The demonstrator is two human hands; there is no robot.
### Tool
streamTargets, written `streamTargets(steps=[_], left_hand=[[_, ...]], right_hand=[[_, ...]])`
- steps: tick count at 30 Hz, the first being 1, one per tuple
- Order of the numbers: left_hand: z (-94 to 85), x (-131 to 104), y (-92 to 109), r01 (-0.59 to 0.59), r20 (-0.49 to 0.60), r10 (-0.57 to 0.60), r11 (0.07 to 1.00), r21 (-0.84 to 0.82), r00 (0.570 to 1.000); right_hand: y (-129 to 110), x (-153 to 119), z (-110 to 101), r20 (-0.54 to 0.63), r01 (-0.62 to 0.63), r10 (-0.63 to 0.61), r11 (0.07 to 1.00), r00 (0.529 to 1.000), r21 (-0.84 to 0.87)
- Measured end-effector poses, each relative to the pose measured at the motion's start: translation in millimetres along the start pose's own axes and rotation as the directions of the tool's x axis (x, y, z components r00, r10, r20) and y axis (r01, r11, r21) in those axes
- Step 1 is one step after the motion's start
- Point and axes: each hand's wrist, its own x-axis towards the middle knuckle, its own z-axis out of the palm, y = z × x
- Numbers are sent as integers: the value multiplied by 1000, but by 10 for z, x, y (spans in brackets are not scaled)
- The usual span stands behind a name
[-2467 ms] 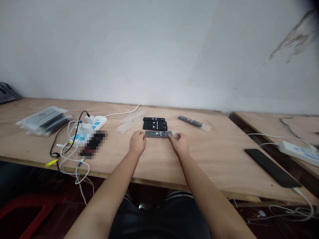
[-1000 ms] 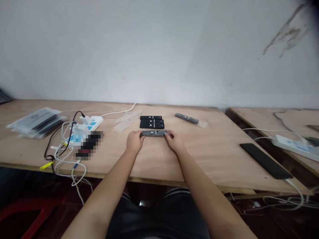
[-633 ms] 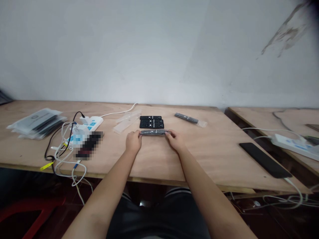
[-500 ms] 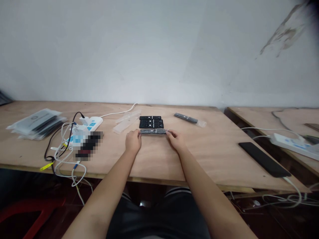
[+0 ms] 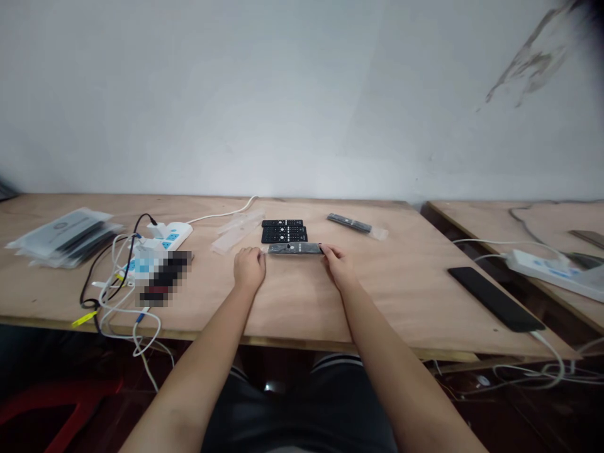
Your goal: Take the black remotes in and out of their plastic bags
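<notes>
A dark remote in a clear plastic sleeve [image 5: 296, 248] lies crosswise between my hands. My left hand [image 5: 250, 269] has its fingers closed on the sleeve's left end. The right end of the remote is pinched by my right hand [image 5: 334, 263]. Just behind it, two black remotes lie side by side, a nearer one [image 5: 284, 235] and a farther one [image 5: 282, 223]. Another sleeved remote [image 5: 349, 222] rests at an angle to the back right. Flat clear sleeves [image 5: 238, 231] are spread to the left of the black remotes.
At the left are a stack of plastic-bagged items [image 5: 63, 236], a white power strip [image 5: 174, 236] with tangled cables and a pixelated dark object [image 5: 165, 280]. A black phone [image 5: 495, 299] with a white cable lies right, near a second power strip [image 5: 552, 270].
The sleeved remote has shifted slightly right between my hands, and more of the sleeve's end shows beside my left fingers. My right hand has moved a little right. The view has shifted slightly.
</notes>
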Motion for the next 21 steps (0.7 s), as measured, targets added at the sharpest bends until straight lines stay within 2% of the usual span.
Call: streamTargets(steps=[3,5,14,21], left_hand=[[-19,-13,24,59,-44,-59,998,3,997],[-24,-27,41,72,-57,-73,997,-18,996],[-25,-50,57,-43,-58,37,995,-92,998],[-50,13,-9,48,-97,-51,998,-33,994]], right_hand=[[6,6,10,-18,-64,67,987,998,145],[-7,1,17,-1,-84,85,980,996,180],[-47,-26,25,73,-99,87,976,994,193],[14,18,30,-50,-79,95,964,994,253]])
